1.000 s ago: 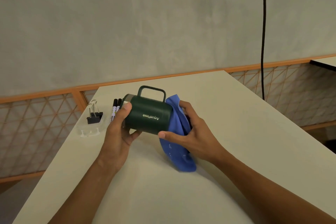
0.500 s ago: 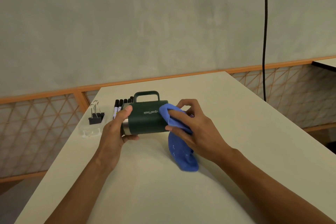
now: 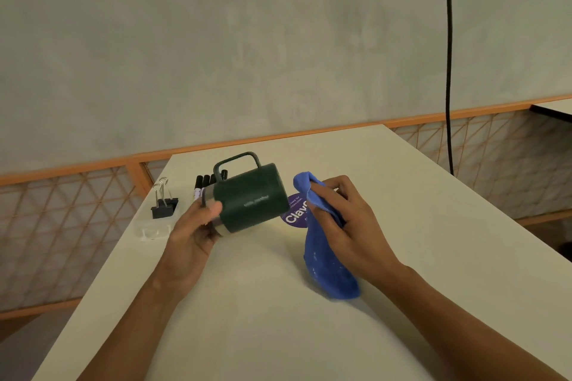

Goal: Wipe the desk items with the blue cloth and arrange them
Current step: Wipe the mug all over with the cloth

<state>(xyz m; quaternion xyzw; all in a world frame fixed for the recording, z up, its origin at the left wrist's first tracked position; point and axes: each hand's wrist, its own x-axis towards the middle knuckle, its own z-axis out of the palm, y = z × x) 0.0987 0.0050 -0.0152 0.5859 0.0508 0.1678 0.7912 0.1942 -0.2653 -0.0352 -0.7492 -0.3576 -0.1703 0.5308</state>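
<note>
- two hands, mid-frame: left hand (image 3: 193, 227) has fingers curled round the tilted green mug (image 3: 252, 199) at its rim end.
- right hand (image 3: 348, 223) fingers pinch the blue cloth (image 3: 328, 266), just right, apart.
- one-ended hold could slip; mug drops on counter (image 3: 278, 325).

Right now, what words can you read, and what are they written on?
"Clav": white letters on the purple disc on the desk; the rest hides behind the blue cloth.
Small print above it: too small to read.
White lettering on the green mug, in the left hand: too blurred to read.
Black markers' labels: too small to read.
</note>
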